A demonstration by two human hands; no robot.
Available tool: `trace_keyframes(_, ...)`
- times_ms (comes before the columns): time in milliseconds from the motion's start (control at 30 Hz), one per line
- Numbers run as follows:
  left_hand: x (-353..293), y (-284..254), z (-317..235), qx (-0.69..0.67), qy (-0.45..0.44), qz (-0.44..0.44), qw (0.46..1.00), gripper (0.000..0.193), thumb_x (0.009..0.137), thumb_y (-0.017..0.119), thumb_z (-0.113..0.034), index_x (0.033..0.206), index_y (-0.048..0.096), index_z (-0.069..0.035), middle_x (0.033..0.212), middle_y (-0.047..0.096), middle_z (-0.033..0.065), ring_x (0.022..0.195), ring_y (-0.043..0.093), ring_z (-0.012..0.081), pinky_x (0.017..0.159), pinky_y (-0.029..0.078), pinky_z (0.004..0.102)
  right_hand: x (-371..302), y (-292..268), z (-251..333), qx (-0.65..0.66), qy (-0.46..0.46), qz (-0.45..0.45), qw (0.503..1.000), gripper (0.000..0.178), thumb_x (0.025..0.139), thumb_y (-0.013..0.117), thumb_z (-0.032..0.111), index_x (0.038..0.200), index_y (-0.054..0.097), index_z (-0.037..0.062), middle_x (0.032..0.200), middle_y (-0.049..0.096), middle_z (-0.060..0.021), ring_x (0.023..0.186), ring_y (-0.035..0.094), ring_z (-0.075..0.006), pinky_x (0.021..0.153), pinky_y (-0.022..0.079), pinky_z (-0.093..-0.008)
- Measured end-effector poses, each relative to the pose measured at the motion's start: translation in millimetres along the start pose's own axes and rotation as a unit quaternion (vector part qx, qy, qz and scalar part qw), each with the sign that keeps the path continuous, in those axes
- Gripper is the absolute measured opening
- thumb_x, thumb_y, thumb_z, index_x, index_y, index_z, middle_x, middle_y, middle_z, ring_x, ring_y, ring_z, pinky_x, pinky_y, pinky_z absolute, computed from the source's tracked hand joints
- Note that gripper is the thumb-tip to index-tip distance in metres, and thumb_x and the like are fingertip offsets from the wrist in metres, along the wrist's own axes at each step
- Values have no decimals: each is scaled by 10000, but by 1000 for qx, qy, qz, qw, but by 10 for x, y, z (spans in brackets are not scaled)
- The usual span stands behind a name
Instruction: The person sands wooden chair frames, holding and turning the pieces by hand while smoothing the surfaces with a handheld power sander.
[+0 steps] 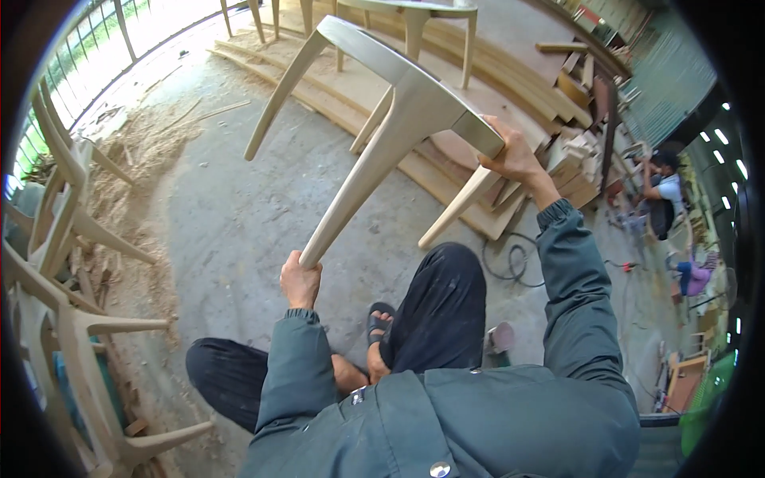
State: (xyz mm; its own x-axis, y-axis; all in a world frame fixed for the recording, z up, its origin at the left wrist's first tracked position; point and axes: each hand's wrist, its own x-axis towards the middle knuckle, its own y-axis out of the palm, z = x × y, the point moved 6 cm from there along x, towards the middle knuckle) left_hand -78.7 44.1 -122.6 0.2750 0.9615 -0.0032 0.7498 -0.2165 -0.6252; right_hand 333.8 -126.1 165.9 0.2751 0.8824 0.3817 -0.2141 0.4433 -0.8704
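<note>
An unfinished pale wooden chair frame [414,89] is held up tilted in front of me, with its legs splaying from a curved rail. My left hand [301,280] is closed around the lower end of its nearest leg. At the right end of the rail, my right hand [514,154] grips the squared-off corner, its thumb side over the top edge. Part of the right fingers is hidden behind the wood. The frame hangs above the concrete floor [231,215], and my bent knees are below it.
Similar chair frames [76,327] are stacked along the left side beside sawdust [147,239]. More pale frames [414,28] stand on layered boards [351,119] ahead. Wood offcuts [578,159] lie at the right, near a dark hose [514,263]. Farther right, two people [663,195] are at work.
</note>
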Motion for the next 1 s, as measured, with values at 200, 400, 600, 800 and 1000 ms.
trace_keyframes(200, -28, -163, -250, 46, 157, -127, 978, 289, 798, 773, -202, 1053, 695, -92, 1010, 720, 157, 1015, 661, 401, 852, 503, 502, -151, 181, 742, -8, -70, -90, 993, 672, 721, 794, 194, 1358, 598, 104, 1103, 723, -215, 1015, 691, -421, 905, 561, -461)
trace_keyframes(400, 2, -351, -554, -127, 189, -144, 963, 469, 867, 692, -47, 1295, 498, -58, 1119, 636, 246, 1084, 623, 459, 949, 486, 507, -328, 692, 1489, -51, -140, -137, 979, 633, 710, 825, 245, 1298, 639, 103, 1003, 734, -139, 922, 709, -330, 835, 540, -444)
trace_keyframes(600, 33, -209, 620, -133, 12, -150, 980, 520, 828, 696, -20, 1271, 425, -59, 1137, 617, 235, 1121, 627, 418, 965, 484, 469, -563, 945, 1682, -38, -178, 14, 983, 762, 697, 880, 224, 1395, 596, 106, 1381, 607, -160, 1276, 574, -342, 1098, 417, -442)
trace_keyframes(800, 213, -459, 1038, -160, -13, -140, 977, 503, 808, 699, -49, 1244, 449, -43, 1110, 609, 207, 1076, 629, 365, 956, 486, 428, -1085, 793, 865, 7, -37, -100, 994, 687, 770, 876, 273, 1378, 617, 82, 1446, 549, -170, 1336, 519, -361, 1117, 418, -438)
trace_keyframes(1000, 32, -758, 472, -411, 47, -90, 906, 727, 864, 688, -92, 1508, 351, -65, 1314, 530, 98, 1221, 506, 228, 1056, 409, 352, -2248, 1339, -338, 46, 221, -50, 973, 641, 851, 818, 290, 1398, 587, 49, 1446, 536, -215, 1368, 492, -391, 1149, 397, -459)
